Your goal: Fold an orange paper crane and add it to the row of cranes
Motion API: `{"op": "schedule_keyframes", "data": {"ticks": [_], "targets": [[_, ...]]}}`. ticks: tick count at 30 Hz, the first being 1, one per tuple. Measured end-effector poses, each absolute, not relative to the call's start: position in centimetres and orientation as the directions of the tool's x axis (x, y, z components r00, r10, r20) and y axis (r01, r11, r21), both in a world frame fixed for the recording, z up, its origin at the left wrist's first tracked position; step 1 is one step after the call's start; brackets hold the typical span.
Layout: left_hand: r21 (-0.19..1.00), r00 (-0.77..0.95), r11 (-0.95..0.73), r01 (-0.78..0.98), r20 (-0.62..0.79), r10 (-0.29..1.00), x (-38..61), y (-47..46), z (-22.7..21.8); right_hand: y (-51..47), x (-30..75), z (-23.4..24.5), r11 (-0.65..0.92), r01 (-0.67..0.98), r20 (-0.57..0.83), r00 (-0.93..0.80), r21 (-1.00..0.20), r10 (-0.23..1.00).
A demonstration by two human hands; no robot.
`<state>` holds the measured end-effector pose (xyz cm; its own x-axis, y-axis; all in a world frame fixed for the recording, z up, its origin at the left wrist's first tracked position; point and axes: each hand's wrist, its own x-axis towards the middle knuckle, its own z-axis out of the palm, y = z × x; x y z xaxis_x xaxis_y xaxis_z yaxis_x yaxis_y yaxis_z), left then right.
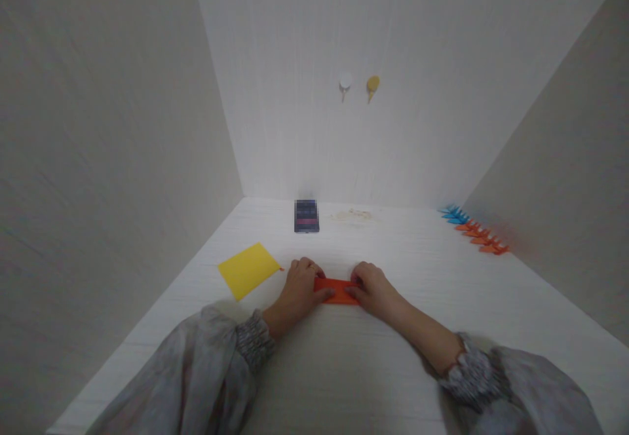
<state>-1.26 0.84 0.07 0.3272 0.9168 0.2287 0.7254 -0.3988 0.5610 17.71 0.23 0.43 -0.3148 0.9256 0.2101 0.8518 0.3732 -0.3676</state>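
Pressing down on a folded orange paper [337, 291], both hands meet low in the middle of the white counter [344, 369]. The paper lies flat as a long, narrow strip, running left to right between the hands, close to the person. The left hand [299, 289] covers the strip's left end, with its fingers [307, 268] bent and held together and its thumb laid along the top of the paper. The right hand [374, 289] sits on the right end, knuckles raised and fingers curled down close to one another onto the strip. Whether either hand pinches the paper or only bears down on it cannot be told from this view. Grey patterned sleeves [216, 363] with gathered cuffs cover both forearms.

Just left of the left hand lies a flat yellow paper sheet [249, 269], turned on a corner, apart from the orange strip. Farther back, near the rear wall, a dark rectangular object [306, 216] rests on the counter, too blurred to name. Along the right wall a row of small folded paper pieces runs in a line: the blue ones [454, 213] stand at the far end and the orange ones [484, 238] come nearer. High on the rear wall two small hooks sit side by side, a white hook [345, 84] on the left and a yellow hook [373, 86] on the right.
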Motion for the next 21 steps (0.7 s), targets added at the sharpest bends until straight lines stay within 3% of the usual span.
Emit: {"op": "schedule_keyframes", "data": {"ticks": [17, 21], "targets": [[0.56, 0.344, -0.414, 0.718, 0.231, 0.91, -1.24, 1.15, -0.02, -0.42, 16.88, 0.87, 0.305, 0.856, 0.128, -0.277, -0.417, 0.952], [0.609, 0.36, -0.433, 0.665, 0.246, 0.9, -1.21, 0.68, 0.47, -0.65, 16.96, 1.17, 0.33, 0.823, 0.117, -0.312, -0.462, 0.943]]}}
